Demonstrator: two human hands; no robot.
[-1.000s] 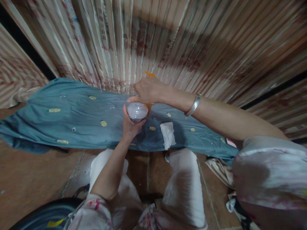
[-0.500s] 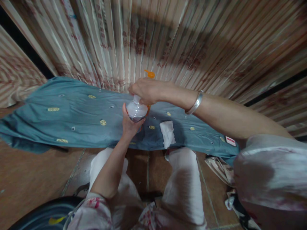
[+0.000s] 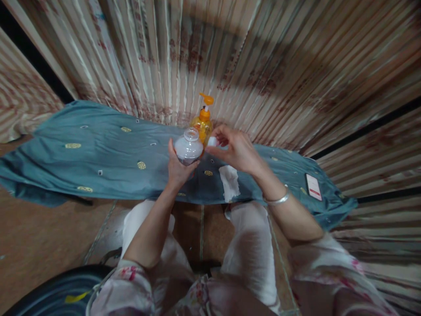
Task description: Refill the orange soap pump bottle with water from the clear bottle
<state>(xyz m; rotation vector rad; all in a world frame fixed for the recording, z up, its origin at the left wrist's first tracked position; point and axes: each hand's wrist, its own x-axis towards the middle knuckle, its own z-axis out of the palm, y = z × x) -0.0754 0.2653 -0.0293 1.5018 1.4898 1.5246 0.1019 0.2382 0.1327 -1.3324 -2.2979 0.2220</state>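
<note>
My left hand [image 3: 179, 169] is wrapped round a clear, rounded bottle [image 3: 188, 148], whose round mouth is uncovered and faces up. Between the thumb and fingers of my right hand [image 3: 235, 147] is a small white cap [image 3: 212, 141], held apart from the bottle, just to its right. Right behind the bottle stands an orange pump bottle [image 3: 203, 120], with its spout pointing left. The lower part of the pump bottle is hidden behind the clear bottle and my right fingers.
A teal cloth [image 3: 112, 162] covers the long narrow surface before me. On it lie a folded white tissue [image 3: 229, 182] and, far right, a phone [image 3: 313, 187] with a lit screen. A pleated curtain [image 3: 213, 57] hangs behind. At lower left is a dark tub [image 3: 55, 292].
My right hand has come off the bottle's neck and moved right and down, taking the white cap with it. The bottle's mouth and the pump bottle now show. My left hand stays put.
</note>
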